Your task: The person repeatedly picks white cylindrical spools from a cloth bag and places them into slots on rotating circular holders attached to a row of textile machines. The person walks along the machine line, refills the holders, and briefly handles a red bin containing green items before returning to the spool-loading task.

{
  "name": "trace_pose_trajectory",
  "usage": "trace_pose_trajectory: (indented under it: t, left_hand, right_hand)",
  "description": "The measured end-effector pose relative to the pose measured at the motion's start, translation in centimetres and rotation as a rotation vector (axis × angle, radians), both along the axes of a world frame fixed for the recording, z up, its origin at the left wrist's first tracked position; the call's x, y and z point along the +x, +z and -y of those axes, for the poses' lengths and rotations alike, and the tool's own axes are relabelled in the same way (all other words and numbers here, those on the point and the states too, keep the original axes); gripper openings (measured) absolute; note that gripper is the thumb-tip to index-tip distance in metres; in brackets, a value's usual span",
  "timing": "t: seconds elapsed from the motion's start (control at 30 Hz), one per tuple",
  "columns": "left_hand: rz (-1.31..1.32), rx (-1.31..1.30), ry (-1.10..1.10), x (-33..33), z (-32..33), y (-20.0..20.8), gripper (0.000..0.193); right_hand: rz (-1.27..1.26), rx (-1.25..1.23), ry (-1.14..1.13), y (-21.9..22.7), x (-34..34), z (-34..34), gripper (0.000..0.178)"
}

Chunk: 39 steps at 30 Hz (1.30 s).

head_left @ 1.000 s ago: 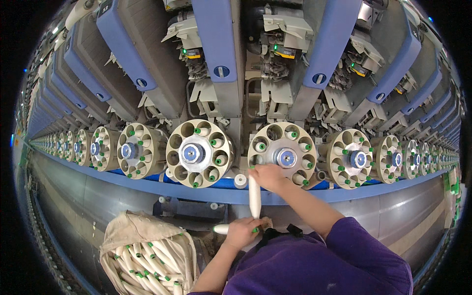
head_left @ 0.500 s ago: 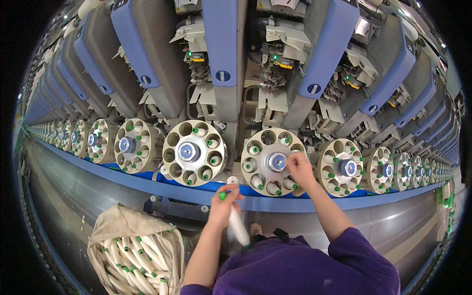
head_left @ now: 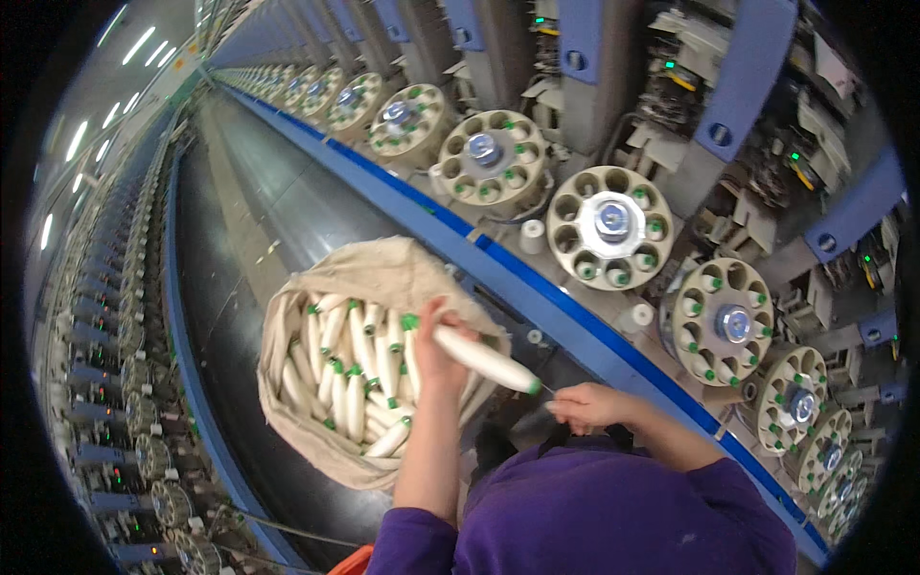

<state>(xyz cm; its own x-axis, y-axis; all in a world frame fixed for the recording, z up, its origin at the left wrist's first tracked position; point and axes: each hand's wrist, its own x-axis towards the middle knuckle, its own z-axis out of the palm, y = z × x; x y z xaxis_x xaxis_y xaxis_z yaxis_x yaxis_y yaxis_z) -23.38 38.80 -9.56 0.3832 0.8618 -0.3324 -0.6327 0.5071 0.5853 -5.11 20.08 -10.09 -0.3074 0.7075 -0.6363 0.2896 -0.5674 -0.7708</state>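
My left hand (head_left: 441, 355) is closed round a white yarn bobbin (head_left: 484, 358), above the right side of a cloth sack (head_left: 331, 264). The bobbin slants down to the right, and its green end points at my right hand (head_left: 589, 407). Those right fingers are pinched together just off the green end, and a thin thread seems to run between them. More white bobbins with green ends (head_left: 355, 402) fill the sack. Another green end shows beside my left fingers; whether that bobbin is held or lies in the sack, I cannot tell.
A long machine with a blue rail (head_left: 537, 273) runs diagonally along the right. Round bobbin magazines (head_left: 613, 182) stand along it, some pockets holding bobbins. White spools (head_left: 532, 237) sit near the rail. Another machine row (head_left: 125, 383) lines the left side of the aisle (head_left: 278, 192).
My view has swung left toward the sack and aisle. My right hand has left the magazine and come near the bobbin in my left hand, which now lies over the sack.
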Motion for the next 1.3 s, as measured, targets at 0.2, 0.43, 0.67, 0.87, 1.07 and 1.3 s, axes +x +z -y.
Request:
trace_pose_trajectory:
  t: [0.2, 0.43, 0.67, 0.87, 1.07, 1.3]
  left_hand:
    - [-0.656, 0.009, 0.106, -18.5, -6.0, 2.3, 0.021]
    - [-1.872, 1.283, -0.753, -21.5, -4.2, -4.2, 0.029]
    - [-1.663, 1.577, -1.031, -20.1, -7.2, -6.2, 0.042]
    - [-1.093, 1.271, -0.377, -21.5, -10.2, -0.9, 0.030]
    - [-1.032, 0.838, -0.475, -21.3, -15.3, 6.1, 0.026]
    - [-0.675, 1.294, -0.850, -13.7, -15.3, 11.7, 0.024]
  right_hand:
    - [0.375, 0.680, -0.344, -1.6, -4.3, -7.7, 0.021]
    - [0.751, 0.991, 0.087, -8.2, -16.9, -19.5, 0.025]
    - [1.265, 0.668, 0.319, -10.1, -19.6, -25.7, 0.052]
    - [1.078, 0.566, 0.297, -7.2, -18.2, -27.7, 0.047]
    - [0.905, 0.898, -0.186, 3.4, -16.8, -28.7, 0.029]
    - [0.380, 1.102, -0.431, 11.9, -13.8, -27.6, 0.027]
